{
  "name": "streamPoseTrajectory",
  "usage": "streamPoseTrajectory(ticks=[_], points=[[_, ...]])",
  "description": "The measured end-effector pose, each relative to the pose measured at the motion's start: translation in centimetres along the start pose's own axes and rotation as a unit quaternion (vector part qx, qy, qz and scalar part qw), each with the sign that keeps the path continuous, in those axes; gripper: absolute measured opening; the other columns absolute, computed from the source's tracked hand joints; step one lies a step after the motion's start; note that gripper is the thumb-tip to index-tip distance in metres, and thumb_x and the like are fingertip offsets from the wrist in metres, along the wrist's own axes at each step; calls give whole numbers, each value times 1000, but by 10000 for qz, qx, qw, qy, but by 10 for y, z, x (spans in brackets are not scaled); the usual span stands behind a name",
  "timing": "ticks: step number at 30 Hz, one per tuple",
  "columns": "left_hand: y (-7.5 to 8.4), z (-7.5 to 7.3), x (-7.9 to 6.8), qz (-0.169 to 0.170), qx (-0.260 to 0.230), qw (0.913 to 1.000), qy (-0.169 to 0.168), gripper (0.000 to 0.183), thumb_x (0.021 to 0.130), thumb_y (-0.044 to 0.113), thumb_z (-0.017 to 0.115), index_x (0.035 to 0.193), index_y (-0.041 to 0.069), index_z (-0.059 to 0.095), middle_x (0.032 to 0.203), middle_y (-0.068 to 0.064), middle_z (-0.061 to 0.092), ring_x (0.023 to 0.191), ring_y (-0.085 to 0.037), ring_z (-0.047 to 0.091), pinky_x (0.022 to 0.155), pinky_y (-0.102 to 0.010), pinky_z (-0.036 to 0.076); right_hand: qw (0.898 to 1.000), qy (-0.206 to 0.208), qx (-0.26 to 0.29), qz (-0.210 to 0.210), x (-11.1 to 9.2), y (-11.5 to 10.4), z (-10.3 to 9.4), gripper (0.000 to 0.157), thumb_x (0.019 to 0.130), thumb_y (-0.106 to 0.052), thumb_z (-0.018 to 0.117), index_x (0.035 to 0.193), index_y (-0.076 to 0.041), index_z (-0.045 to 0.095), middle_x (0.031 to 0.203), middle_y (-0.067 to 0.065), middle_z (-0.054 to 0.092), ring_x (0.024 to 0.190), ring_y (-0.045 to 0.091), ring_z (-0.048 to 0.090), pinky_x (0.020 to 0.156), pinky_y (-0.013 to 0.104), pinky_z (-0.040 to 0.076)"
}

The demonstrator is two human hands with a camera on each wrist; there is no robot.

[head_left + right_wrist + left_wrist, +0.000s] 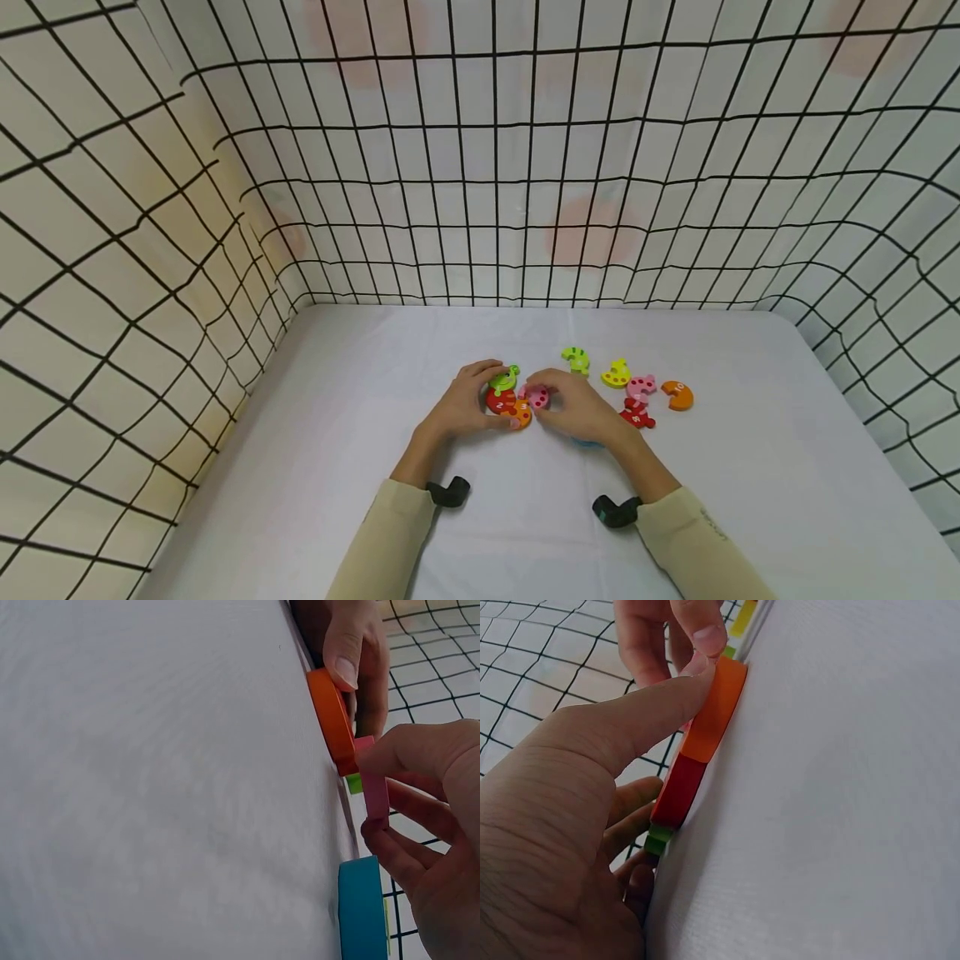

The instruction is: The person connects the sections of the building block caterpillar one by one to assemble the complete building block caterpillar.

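Note:
My left hand (pixel 467 404) curls round a short curve of joined puzzle pieces lying on the table. These are a green head piece with a face (pixel 502 381), a red piece numbered 2 (pixel 498 402) and an orange piece (pixel 522 415). In the left wrist view the thumb presses the orange piece's top edge, while the fingers go behind the red and green ones. Between thumb and fingers, my right hand (pixel 581 406) pinches a pink spotted puzzle piece (pixel 376 796). That pink piece is right at the orange one's end, slightly raised in the right wrist view.
Right of the hands lie loose pieces: light green (pixel 576 359), yellow (pixel 617 374), another pink (pixel 641 388), another red (pixel 637 413) and another orange (pixel 678 395). A blue piece (pixel 361 907) sits below the right hand. Black netting (pixel 487 179) over white cloth surrounds the white table (pixel 337 400).

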State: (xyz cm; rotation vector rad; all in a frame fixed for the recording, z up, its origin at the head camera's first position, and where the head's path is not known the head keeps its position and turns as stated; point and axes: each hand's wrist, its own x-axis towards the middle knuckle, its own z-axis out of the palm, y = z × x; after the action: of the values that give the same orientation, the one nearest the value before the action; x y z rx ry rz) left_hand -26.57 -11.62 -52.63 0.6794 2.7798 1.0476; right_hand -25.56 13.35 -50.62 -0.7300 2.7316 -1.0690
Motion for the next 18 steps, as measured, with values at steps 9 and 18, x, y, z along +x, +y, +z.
streamPoseTrajectory(ticks=[9,18], points=[[-1,2,1,-20,95,10000,-14,91,75,54,87,152,24,50,162,0,41,152,-26,33,122,-57,33,9996,-189,-180,84,1,-2,0,40,92,-18,78,131,-16,69,140,3,63,129,26,61,110,47,51],[-1,2,1,1,115,9999,17,89,76,53,86,152,22,50,161,-1,42,151,-27,34,121,-57,35,9987,-320,-335,196,2,-4,2,39,92,-17,78,130,-14,70,141,4,64,139,28,54,116,50,44]])
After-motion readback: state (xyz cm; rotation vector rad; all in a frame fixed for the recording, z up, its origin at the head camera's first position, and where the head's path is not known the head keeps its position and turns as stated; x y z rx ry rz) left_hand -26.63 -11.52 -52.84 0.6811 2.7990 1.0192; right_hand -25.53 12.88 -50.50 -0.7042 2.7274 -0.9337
